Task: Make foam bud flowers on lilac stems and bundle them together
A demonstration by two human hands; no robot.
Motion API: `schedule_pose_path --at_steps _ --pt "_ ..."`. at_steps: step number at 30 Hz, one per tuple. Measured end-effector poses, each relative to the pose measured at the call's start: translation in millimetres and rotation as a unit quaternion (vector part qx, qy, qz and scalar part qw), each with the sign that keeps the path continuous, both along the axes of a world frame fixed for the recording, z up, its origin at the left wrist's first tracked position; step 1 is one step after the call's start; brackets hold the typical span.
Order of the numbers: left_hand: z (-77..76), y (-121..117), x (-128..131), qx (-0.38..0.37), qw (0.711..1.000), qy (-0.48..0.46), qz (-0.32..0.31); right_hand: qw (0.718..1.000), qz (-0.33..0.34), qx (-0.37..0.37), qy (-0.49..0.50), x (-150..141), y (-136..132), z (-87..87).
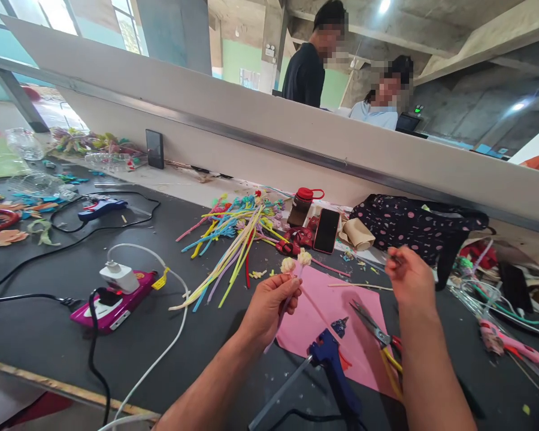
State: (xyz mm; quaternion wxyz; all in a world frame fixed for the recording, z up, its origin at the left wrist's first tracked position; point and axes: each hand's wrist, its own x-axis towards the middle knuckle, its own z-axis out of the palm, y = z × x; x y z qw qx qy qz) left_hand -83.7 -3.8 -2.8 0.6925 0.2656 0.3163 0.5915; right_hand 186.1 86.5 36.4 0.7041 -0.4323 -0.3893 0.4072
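Observation:
My left hand (269,302) is closed, pinching the thin stems of two pipe-cleaner flowers with cream heads (288,264), above the left edge of a pink sheet (303,326). One stem is purple. My right hand (411,278) is raised to the right with its fingers curled together; whatever may be between them is too small to name. Below it, scissors (372,323) lie partly spread on the sheet. A blue glue gun (335,368) rests between my forearms, its nozzle on the sheet. A cream pipe cleaner (357,286) crosses the sheet's far edge.
A heap of coloured pipe cleaners (238,230) lies beyond my left hand. A magenta power strip (117,302) with trailing cables sits at left. A phone (326,231), a red-lidded bottle (302,206) and a dark patterned bag (413,230) line the partition, behind which two people appear.

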Motion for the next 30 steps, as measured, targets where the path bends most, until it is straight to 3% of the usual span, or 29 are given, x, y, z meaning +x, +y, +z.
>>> schedule_pose_path --at_steps 3,6,9,18,30 --pt "-0.8 1.0 0.0 -0.005 1.0 0.002 0.007 0.996 0.014 -0.018 -0.09 -26.7 -2.6 -8.7" --pt "-0.8 1.1 -0.1 -0.003 1.0 0.006 0.003 0.971 0.02 -0.025 -0.238 -48.3 -12.2 -10.3" --pt "-0.6 0.4 0.2 0.0 1.0 0.011 -0.006 0.937 0.102 -0.017 -0.333 -66.6 -28.8 -5.5" --pt "-0.8 -2.1 -0.1 0.046 0.998 0.042 0.012 0.877 0.336 -0.026 -0.342 -116.5 -67.6 -6.1" --pt "0.3 -2.1 0.9 0.038 0.998 0.051 0.029 0.861 0.321 0.004 -0.394 -120.3 -67.6 -13.5"
